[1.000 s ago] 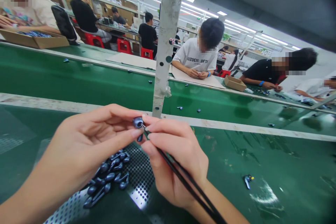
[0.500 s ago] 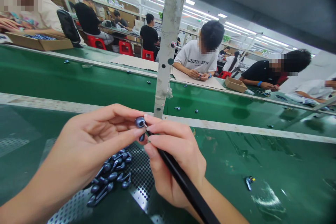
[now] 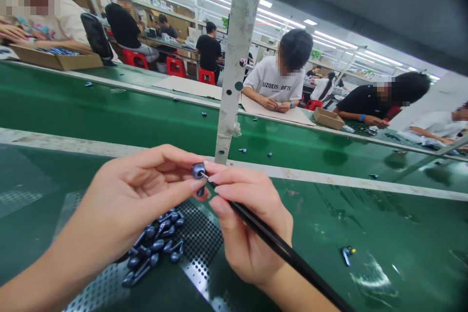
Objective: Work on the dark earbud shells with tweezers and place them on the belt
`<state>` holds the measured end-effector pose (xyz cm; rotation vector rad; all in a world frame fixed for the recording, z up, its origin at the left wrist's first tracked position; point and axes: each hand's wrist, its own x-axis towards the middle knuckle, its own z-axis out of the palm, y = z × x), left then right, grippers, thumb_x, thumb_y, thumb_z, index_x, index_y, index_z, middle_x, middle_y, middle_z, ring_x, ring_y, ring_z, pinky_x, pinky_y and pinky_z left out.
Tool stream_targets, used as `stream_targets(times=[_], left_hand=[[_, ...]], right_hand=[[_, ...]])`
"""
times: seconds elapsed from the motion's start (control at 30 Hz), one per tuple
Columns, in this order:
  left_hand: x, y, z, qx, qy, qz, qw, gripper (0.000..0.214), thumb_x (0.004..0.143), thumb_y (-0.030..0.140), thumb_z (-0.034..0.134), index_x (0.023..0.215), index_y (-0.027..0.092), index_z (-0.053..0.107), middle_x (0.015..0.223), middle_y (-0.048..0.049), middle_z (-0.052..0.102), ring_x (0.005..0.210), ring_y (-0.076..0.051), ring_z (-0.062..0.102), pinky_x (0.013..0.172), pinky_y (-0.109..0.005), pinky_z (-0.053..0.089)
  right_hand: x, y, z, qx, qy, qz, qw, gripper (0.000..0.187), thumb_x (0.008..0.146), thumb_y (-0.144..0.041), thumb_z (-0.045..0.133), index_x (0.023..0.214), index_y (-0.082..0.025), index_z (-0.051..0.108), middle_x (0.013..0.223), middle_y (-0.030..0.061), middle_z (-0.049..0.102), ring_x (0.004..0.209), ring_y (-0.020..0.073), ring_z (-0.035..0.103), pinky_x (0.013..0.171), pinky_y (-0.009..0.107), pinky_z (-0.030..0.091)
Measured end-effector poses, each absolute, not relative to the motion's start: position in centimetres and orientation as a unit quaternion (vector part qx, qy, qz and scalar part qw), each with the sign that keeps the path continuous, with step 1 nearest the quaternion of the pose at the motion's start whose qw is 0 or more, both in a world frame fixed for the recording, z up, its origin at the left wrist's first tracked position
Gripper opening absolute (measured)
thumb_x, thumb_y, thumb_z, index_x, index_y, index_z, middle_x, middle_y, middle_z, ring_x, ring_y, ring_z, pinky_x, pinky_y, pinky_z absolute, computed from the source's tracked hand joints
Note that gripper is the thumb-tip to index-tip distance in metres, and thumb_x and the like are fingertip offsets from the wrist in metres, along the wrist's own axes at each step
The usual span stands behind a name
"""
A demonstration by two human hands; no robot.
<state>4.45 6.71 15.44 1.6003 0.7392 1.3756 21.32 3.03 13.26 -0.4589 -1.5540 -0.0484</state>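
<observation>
Pinched between the thumb and fingers of my left hand (image 3: pixel 146 190) is a dark blue earbud (image 3: pixel 198 170), its stem pointing down. My right hand (image 3: pixel 256 219) is closed around a long black tool with a thin metal tip (image 3: pixel 270 239); whether it is a pair of tweezers I cannot tell. The metal tip meets the open end of the earbud's head. Below my left hand, a pile of dark blue earbud pieces (image 3: pixel 157 244) lies on a perforated metal plate (image 3: pixel 199 234), partly covered by my wrist.
A white upright post (image 3: pixel 237 58) stands just beyond my hands. Behind it a green conveyor belt (image 3: pixel 164 126) carries scattered earbud pieces. On the right, one earbud piece with a yellow bit (image 3: pixel 346 255) lies on the green surface. Co-workers sit across, near cardboard boxes (image 3: pixel 329 118).
The black tool has swung to a flatter angle, its rear end farther right, with my right hand slightly right too. The earbud has shifted slightly right. Pieces on the belt have slid left.
</observation>
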Motion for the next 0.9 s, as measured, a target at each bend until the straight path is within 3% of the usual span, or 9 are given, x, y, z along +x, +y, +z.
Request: stream_targets(times=[0.17, 0.47, 0.9], left_hand=[[4.1, 6.8, 15.1, 0.649, 0.305, 0.549, 0.429, 0.020, 0.079, 0.025, 0.092, 0.094, 0.038, 0.089, 0.079, 0.0049, 0.084, 0.074, -0.012, 0.083, 0.069, -0.007, 0.061], [4.0, 6.7, 15.2, 0.645, 0.309, 0.551, 0.431, 0.019, 0.079, 0.029, 0.095, 0.094, 0.038, 0.089, 0.080, 0.0049, 0.084, 0.070, -0.011, 0.082, 0.064, -0.007, 0.061], [3.4, 6.5, 14.2, 0.641, 0.323, 0.562, 0.410, 0.021, 0.080, 0.030, 0.096, 0.098, 0.038, 0.089, 0.086, 0.0040, 0.086, 0.074, -0.012, 0.083, 0.068, -0.008, 0.062]], right_hand=[[21.3, 3.2, 13.2, -0.202, -0.693, -0.020, 0.692, 0.023, 0.098, -0.002, 0.064, 0.114, -0.017, 0.071, 0.105, 0.0114, 0.084, 0.112, 0.0211, 0.085, 0.102, 0.027, 0.070], [21.4, 3.1, 13.6, -0.216, -0.698, -0.030, 0.682, 0.012, 0.108, -0.016, 0.064, 0.116, -0.022, 0.070, 0.102, 0.0088, 0.085, 0.109, 0.0201, 0.085, 0.098, 0.027, 0.071], [21.5, 2.9, 13.8, -0.225, -0.700, -0.045, 0.676, 0.010, 0.105, -0.013, 0.065, 0.112, -0.019, 0.069, 0.099, 0.0084, 0.084, 0.107, 0.0185, 0.086, 0.099, 0.023, 0.069]])
